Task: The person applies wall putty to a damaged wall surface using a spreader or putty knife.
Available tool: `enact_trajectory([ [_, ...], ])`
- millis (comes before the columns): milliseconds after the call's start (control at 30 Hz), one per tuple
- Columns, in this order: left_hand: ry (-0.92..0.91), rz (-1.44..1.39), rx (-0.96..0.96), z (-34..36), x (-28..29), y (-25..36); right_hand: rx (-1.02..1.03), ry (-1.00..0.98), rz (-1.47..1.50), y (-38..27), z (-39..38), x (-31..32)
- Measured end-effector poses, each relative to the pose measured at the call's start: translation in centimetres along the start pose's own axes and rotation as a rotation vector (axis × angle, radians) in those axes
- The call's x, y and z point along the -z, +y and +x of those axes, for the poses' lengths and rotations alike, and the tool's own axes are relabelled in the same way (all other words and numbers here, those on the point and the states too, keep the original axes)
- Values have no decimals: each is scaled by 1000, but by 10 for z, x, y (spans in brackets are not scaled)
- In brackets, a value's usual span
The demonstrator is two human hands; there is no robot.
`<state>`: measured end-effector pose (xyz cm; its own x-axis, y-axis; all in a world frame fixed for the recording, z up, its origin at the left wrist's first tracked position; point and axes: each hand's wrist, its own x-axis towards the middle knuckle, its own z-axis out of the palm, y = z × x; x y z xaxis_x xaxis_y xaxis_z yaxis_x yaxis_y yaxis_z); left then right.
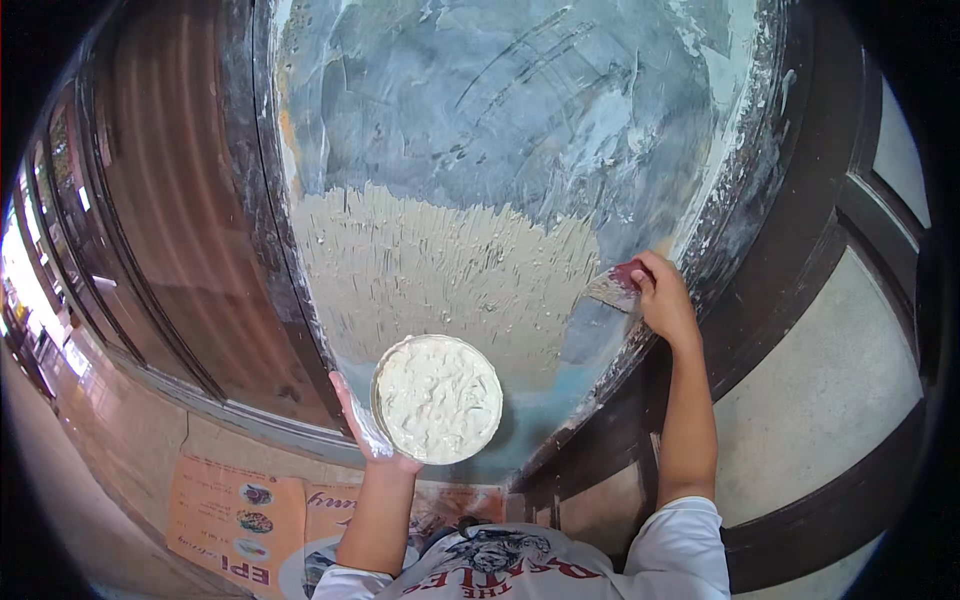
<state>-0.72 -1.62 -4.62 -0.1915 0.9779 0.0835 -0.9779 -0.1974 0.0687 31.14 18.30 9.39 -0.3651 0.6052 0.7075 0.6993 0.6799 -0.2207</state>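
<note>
My left hand (372, 428), smeared with white, holds a round tub (378, 385) from its left side and below. White paste (440, 400) with a lumpy surface fills it nearly to the rim. In my right hand (665, 300) is a putty knife (615, 285) with a dark red handle, its fingers closed round the grip. The smeared blade lies against the wall panel at the right edge of a beige coat of putty (440, 270). That coat covers the lower middle of the panel in rough streaks. Above it the panel (480, 90) is grey-blue, with scrapes and pale patches.
Brown wooden panelling (170, 170) stands to the left, beside dark bars (65, 210). Dark frames with pale panels (820, 390) rise close to my right arm. A printed orange sheet (235, 510) lies on the tiled floor (125, 410) at the lower left.
</note>
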Motion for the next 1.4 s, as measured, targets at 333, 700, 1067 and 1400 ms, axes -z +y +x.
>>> enact_trajectory([
  [333, -19, 49, -20, 0, 1, 2, -33, -26, 110, 1, 0, 5],
  [700, -223, -39, 134, 2, -25, -8, -191, -137, 599, -57, 2, 36],
  [1067, -136, 112, 73, 7, -44, -13, -104, -739, 332, -72, 12, -10],
  [1400, -214, 55, 55, 6, -58, 2, 180, -335, 438, -120, 26, 31],
])
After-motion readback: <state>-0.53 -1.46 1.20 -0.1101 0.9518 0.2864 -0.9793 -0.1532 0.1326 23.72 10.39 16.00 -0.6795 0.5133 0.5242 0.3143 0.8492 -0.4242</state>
